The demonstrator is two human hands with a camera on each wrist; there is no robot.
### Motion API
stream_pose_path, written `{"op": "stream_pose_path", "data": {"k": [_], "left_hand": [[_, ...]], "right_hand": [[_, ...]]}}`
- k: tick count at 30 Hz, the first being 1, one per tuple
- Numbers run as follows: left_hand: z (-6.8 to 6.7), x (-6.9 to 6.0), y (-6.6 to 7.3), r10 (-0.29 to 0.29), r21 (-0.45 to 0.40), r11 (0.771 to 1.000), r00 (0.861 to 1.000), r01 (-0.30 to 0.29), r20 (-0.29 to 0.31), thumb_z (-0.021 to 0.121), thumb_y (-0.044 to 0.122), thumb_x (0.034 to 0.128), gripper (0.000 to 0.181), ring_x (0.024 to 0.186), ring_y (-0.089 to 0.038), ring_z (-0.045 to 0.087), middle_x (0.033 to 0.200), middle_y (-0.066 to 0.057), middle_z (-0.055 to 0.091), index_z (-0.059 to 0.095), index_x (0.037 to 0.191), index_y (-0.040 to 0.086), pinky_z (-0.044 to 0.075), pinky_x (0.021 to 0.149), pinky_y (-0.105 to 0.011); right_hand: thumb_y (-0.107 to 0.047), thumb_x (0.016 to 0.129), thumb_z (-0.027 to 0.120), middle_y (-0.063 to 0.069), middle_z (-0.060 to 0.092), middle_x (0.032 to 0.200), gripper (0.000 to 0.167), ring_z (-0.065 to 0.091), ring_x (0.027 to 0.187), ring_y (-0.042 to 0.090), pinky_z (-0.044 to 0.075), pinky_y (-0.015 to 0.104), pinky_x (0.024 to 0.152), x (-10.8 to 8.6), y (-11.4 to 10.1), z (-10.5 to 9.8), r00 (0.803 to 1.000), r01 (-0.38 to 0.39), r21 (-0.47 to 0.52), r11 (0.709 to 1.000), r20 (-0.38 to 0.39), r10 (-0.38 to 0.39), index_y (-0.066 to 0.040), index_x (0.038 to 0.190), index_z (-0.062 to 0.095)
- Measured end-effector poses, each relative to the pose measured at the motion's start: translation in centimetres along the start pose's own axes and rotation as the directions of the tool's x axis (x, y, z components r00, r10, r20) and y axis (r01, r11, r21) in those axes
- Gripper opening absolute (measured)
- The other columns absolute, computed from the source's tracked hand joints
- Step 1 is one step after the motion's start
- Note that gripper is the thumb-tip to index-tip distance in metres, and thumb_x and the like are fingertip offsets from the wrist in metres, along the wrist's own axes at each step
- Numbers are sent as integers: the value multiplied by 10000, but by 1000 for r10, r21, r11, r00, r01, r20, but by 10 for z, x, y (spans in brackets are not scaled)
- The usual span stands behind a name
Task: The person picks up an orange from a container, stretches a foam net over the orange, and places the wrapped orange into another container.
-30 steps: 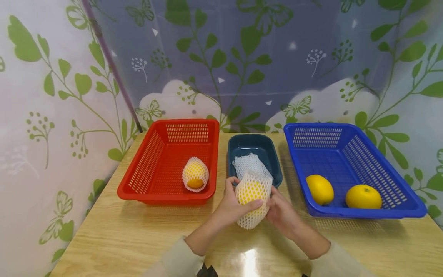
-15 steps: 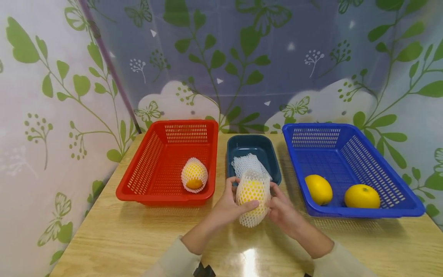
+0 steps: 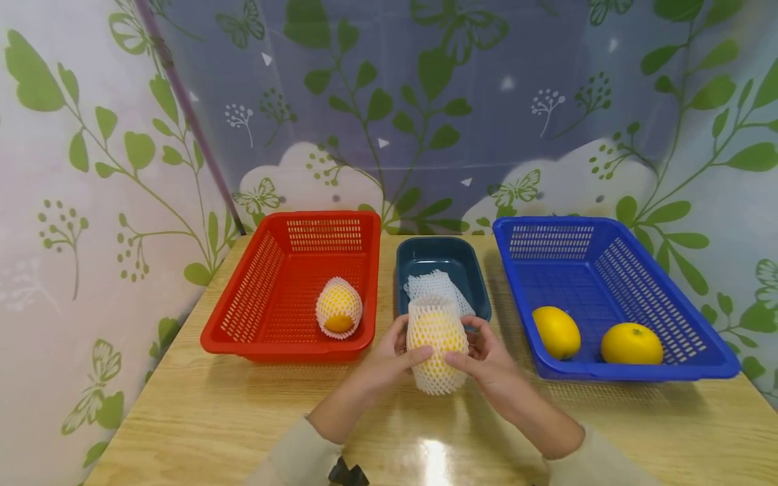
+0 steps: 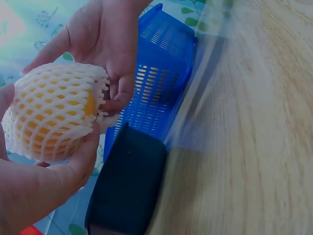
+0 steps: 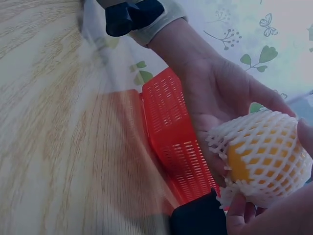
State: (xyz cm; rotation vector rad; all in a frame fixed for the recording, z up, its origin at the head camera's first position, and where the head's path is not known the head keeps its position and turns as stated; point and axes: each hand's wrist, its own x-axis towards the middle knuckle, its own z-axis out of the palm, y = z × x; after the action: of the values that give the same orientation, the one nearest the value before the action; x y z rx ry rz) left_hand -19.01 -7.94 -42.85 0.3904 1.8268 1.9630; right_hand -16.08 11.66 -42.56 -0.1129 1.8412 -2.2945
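Note:
A yellow-orange round fruit in a white foam net sleeve (image 3: 439,347) is held between both hands above the table. My left hand (image 3: 389,361) grips its left side with the thumb across the front. On the other side my right hand (image 3: 495,368) grips it, thumb also on the front and fingers curled behind. In both wrist views the net (image 4: 54,107) wraps the fruit, and bare yellow skin (image 5: 238,164) shows at its open end. Just behind the hands, a dark teal tray (image 3: 416,250) holds white foam netting (image 3: 434,283).
To the left stands a red basket (image 3: 243,347) holding one netted yellow fruit (image 3: 339,307). A blue basket (image 3: 638,371) at the right holds two bare yellow fruits, one (image 3: 556,332) left of the other (image 3: 632,343). The wooden table (image 3: 200,418) extends in front.
The netted fruit has turned more upright between the hands. My right thumb has come round to the front of the net beside the left thumb. The baskets and tray stay put.

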Motion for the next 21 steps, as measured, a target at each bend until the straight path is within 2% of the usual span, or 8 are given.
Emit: {"op": "stream_pose_path", "data": {"k": [5, 10, 12, 17, 19, 21], "left_hand": [[-1, 0, -2, 4, -32, 999, 1000, -3, 24, 704, 314, 892, 757, 1104, -254, 544, 1371, -173, 472, 270, 1473, 96, 515, 927, -445], [2, 1, -1, 22, -8, 1000, 1000, -22, 15, 699, 332, 889, 766, 1109, -241, 540, 1354, -153, 467, 253, 1469, 103, 505, 951, -403], [4, 2, 1, 32, 7, 999, 999, -32, -2, 688, 313, 898, 751, 1105, -239, 544, 1340, -150, 471, 247, 1470, 108, 502, 956, -384], [5, 1, 13, 32, 81, 996, 994, -24, -100, 676, 266, 901, 770, 1101, -249, 534, 1333, -139, 462, 207, 1497, 135, 501, 959, -379], [4, -1, 18, 33, 87, 996, 989, -21, -142, 662, 249, 900, 782, 1111, -260, 525, 1347, -142, 450, 185, 1510, 144, 496, 966, -400], [1, -4, 23, 38, 58, 998, 985, -29, -169, 628, 225, 902, 770, 1114, -277, 527, 1348, -160, 440, 169, 1515, 151, 490, 970, -421]], "right_hand": [[-117, 859, 747, 97, 484, 1140, 650, 539, 949, 163, 488, 241, 825, 0, 2, 1, 1000, 5, -10, 1000, -16, -5, -56, 1324, 296], [-195, 864, 750, 97, 500, 1133, 673, 545, 946, 156, 487, 231, 840, 2, 2, 2, 1000, 28, -33, 999, -10, -28, -50, 1338, 295], [-228, 866, 747, 96, 511, 1134, 675, 545, 948, 159, 488, 228, 843, 3, 0, 4, 999, 42, -50, 998, -7, -42, -50, 1340, 300], [-283, 857, 751, 107, 537, 1134, 692, 548, 950, 169, 491, 228, 843, 7, -8, 10, 997, 82, -91, 992, 4, -82, -35, 1341, 323], [-315, 842, 761, 105, 538, 1135, 711, 550, 955, 170, 487, 235, 848, 11, -10, 13, 994, 107, -83, 991, 22, -105, -29, 1338, 338], [-373, 828, 763, 85, 541, 1135, 726, 554, 963, 165, 492, 245, 839, 15, -10, 17, 991, 133, -62, 989, 45, -130, -35, 1326, 357]]}}
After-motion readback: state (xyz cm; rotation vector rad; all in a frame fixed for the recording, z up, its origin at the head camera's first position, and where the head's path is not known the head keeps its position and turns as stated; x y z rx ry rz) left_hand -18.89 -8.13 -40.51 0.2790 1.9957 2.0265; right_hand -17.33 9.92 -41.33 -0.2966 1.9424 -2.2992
